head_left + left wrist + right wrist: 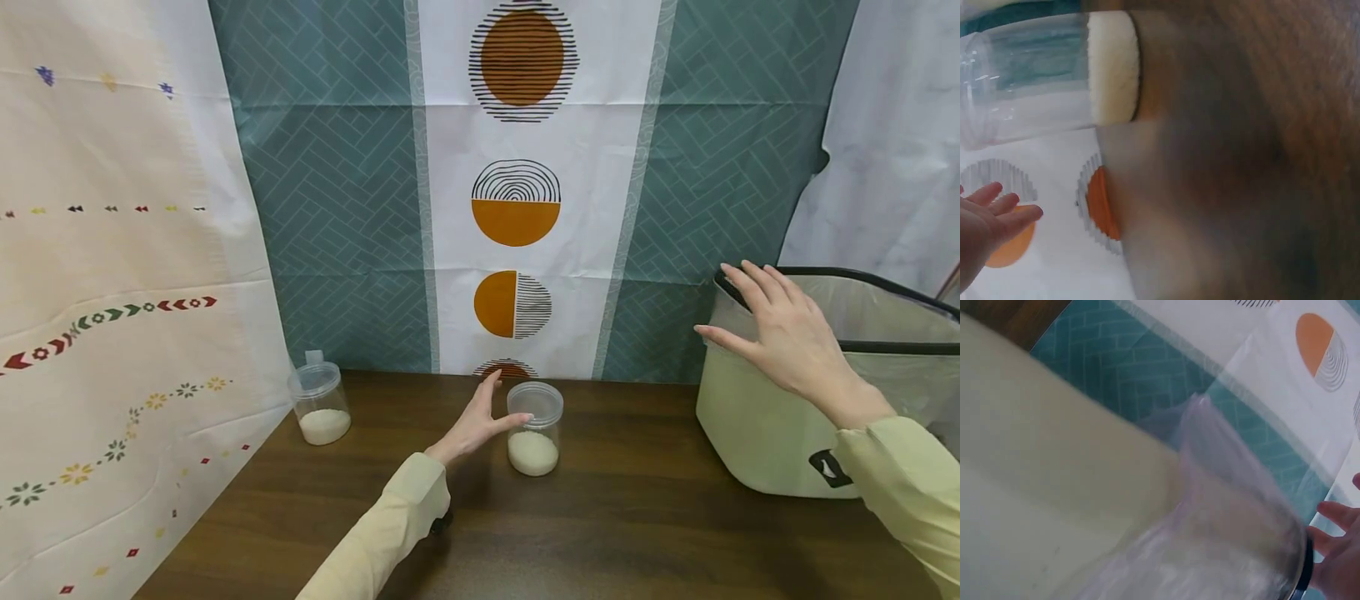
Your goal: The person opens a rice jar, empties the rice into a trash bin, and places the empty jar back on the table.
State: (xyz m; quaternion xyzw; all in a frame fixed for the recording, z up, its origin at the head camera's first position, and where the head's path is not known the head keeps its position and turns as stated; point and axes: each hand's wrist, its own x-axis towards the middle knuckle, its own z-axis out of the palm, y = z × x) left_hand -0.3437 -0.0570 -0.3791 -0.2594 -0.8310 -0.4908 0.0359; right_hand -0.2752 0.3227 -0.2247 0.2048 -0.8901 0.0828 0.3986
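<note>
A clear lidded jar point(533, 450) with a layer of white, grainy contents stands upright on the table. My left hand point(480, 419) is just left of it, fingers spread and thumb overlapping the jar near its lid in the head view. In the left wrist view the jar point(1041, 78) appears sideways, with the fingers point(1013, 215) apart from it. My right hand point(798, 342) is held with extended fingers by the rim of a pale green bin point(772, 433). A clear plastic liner point(1222, 506) drapes over the bin's side in the right wrist view.
Another clear jar point(321, 404) with similar white contents stands at the back left, its lid tab raised. The dark wooden table point(600, 533) meets a patterned cloth backdrop point(517, 250) behind. An embroidered cloth point(135, 350) hangs along the left side.
</note>
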